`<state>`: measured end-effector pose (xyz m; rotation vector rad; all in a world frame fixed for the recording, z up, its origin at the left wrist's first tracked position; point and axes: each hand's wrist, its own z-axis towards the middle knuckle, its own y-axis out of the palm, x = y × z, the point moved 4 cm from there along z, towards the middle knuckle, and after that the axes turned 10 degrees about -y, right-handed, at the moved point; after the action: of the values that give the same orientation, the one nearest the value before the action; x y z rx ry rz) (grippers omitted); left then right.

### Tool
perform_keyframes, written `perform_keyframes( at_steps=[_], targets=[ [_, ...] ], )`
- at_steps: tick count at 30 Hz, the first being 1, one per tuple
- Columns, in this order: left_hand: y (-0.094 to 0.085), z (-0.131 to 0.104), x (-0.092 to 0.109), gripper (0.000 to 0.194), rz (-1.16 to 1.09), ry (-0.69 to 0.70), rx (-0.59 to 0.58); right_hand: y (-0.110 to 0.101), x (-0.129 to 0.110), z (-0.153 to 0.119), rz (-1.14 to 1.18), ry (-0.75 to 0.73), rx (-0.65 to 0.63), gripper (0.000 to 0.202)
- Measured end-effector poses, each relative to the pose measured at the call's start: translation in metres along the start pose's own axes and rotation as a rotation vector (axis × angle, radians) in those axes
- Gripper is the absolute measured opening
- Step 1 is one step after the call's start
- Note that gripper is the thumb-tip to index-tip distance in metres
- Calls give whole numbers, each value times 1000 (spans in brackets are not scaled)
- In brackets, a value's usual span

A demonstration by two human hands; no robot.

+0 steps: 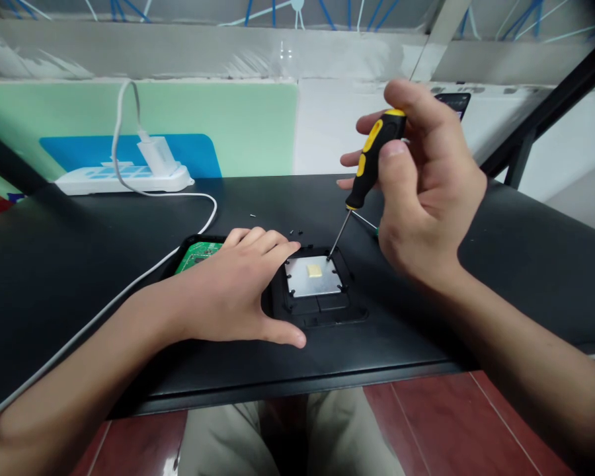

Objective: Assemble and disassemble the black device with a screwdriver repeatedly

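My right hand [416, 178] is closed around a black and yellow screwdriver [369, 162]. The screwdriver slants down, its tip at the upper right corner of a silver metal plate [322, 284]. That plate lies in a black plastic casing [327, 317] and has a small yellowish square pad [315, 270] on it. My left hand [242, 284] rests over the casing's left side, thumb and fingers spread, holding nothing I can make out. Partly hidden behind it, a green circuit board [196, 254] sits in a black frame.
Small screws [300, 232] lie on the black table [406, 330] beyond the casing. Another screwdriver's thin shaft [364, 219] shows behind my right hand. A white power strip [123, 178] with a plugged-in adapter [157, 155] stands at the back left, its white cable [143, 271] crossing the left side.
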<state>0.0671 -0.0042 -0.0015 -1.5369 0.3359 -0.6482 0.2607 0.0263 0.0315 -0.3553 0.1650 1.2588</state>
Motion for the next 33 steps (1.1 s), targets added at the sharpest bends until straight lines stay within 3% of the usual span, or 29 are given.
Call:
perform_keyframes(
  at_steps=[7,14,20,28,33],
  targets=[
    [0,1,1,96,-10,-9,-5,-5,3,2,-183,-108,60,34],
    [0,0,0,98,-10,0,-6,-1,0,-1,-54,7,-3,31],
    [0,0,1,99,-5,-3,-11,1,1,2,-92,-68,-37,31],
    [0,0,0,100,18,-7,-13,-5,-4,2,-185,-133,65,23],
    [1,0,1,99,39,-2,-18,-1,0,-1,3,-45,32,35]
  ],
)
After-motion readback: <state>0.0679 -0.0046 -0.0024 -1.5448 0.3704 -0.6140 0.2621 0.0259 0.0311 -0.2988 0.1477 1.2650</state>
